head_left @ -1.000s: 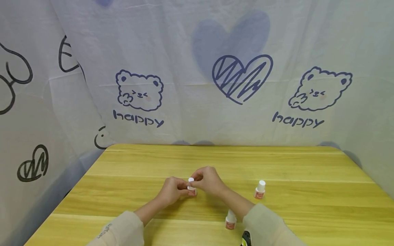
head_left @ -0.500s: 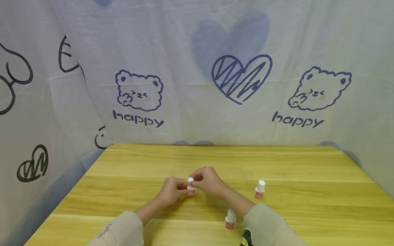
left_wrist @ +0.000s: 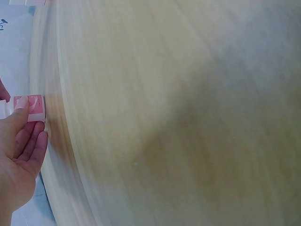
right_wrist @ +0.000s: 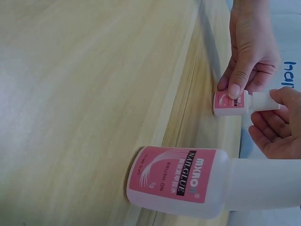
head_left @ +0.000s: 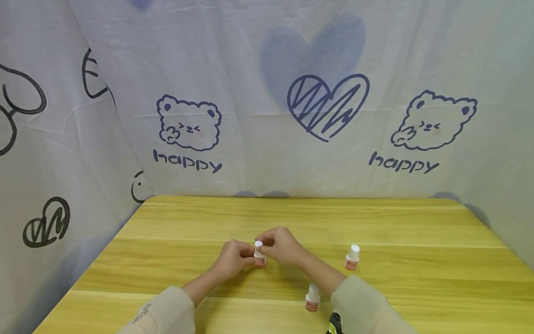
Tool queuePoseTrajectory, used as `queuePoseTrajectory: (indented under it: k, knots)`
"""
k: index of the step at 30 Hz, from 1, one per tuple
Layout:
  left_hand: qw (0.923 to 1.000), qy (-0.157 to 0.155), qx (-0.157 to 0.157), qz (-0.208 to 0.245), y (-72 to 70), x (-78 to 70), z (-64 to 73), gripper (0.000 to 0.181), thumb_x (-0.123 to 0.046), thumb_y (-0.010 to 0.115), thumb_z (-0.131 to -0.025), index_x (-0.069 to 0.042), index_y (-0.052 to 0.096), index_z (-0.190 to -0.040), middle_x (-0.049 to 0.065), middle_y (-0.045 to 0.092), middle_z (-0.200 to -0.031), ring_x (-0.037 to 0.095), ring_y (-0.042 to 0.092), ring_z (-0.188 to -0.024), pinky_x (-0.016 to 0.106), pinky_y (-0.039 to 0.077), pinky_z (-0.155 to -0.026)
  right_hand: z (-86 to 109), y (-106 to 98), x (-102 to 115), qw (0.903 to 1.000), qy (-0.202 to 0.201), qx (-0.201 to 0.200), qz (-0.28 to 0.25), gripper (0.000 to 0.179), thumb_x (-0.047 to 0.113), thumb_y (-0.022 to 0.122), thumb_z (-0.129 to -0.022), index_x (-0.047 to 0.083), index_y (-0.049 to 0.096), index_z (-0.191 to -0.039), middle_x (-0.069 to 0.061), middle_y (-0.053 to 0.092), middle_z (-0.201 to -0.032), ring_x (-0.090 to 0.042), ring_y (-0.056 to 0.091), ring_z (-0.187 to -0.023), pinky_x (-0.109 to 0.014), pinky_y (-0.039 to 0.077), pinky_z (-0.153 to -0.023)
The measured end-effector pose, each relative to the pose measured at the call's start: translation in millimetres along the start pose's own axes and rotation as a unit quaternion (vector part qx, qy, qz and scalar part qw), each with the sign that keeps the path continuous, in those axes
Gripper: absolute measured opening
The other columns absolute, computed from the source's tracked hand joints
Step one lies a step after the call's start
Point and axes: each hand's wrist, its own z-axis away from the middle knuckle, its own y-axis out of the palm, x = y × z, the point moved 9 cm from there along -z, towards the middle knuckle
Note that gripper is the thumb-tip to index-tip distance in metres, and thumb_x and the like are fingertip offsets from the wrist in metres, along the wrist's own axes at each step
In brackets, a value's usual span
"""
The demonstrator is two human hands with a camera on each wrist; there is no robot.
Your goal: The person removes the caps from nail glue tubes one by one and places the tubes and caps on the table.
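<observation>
A small nail glue bottle (head_left: 260, 261) with a pink label stands upright on the wooden table, between both hands. My left hand (head_left: 232, 260) grips its body; in the left wrist view the thumb (left_wrist: 20, 106) lies across the pink label. With thumb and fingers my right hand (head_left: 284, 247) pinches the white cap (right_wrist: 264, 101) at the top. The right wrist view shows cap and bottle in line, with a narrow neck between them. Part of the bottle is hidden behind the fingers.
Two more capped nail glue bottles stand on the table (head_left: 187, 218): one bottle (head_left: 352, 258) to the right, another bottle (head_left: 312, 299) near the right sleeve (head_left: 367, 301), which covers part of it. A printed cloth (head_left: 258, 153) hangs behind the table's far edge.
Both hands stay at the same bottle, with barely any shift of the right fingers at the cap. The other bottles have not moved.
</observation>
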Motion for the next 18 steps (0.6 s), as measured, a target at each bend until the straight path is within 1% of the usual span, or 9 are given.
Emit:
queuePoseTrajectory:
  k: [4,8,13,18]
  knots:
    - [1.0,0.002,0.0,0.002,0.3,-0.1,0.3,0.014,-0.007,0.068,-0.081,0.003,0.073,-0.091,0.015,0.072,-0.083,0.024,0.07,-0.08,0.02,0.055,-0.066,0.3,0.3,-1.2,0.9998,0.003,-0.016,-0.01,0.019,0.0,0.064,-0.084,-0.01,0.067,-0.099,-0.019,0.07,-0.092,-0.021,0.067,-0.082,-0.02,0.054,-0.067]
    - [1.0,-0.002,-0.001,0.008,0.5,0.6,0.6,0.014,-0.005,0.068,-0.081,0.004,0.072,-0.091,0.016,0.072,-0.083,0.024,0.07,-0.078,0.021,0.056,-0.066,0.6,-0.4,-4.5,0.9989,0.015,-0.042,-0.014,0.017,0.002,0.068,-0.081,-0.01,0.068,-0.094,-0.018,0.07,-0.088,-0.022,0.067,-0.079,-0.021,0.055,-0.066]
    - [0.9999,-0.008,0.001,0.012,1.2,1.9,1.0,0.013,-0.003,0.067,-0.082,0.005,0.072,-0.092,0.017,0.072,-0.084,0.025,0.071,-0.078,0.022,0.056,-0.066,1.1,-2.2,-7.6,0.9973,0.029,-0.066,-0.014,0.011,0.003,0.072,-0.079,-0.005,0.069,-0.085,-0.014,0.07,-0.081,-0.017,0.066,-0.073,-0.021,0.054,-0.062]
    - [0.9999,-0.01,-0.004,0.004,0.5,1.6,1.4,0.013,-0.003,0.067,-0.082,0.004,0.072,-0.092,0.016,0.072,-0.085,0.025,0.07,-0.08,0.021,0.056,-0.066,1.5,-3.7,-6.5,0.9969,0.03,-0.072,-0.008,0.008,0.003,0.071,-0.079,-0.004,0.069,-0.082,-0.013,0.07,-0.077,-0.013,0.064,-0.07,-0.019,0.052,-0.06]
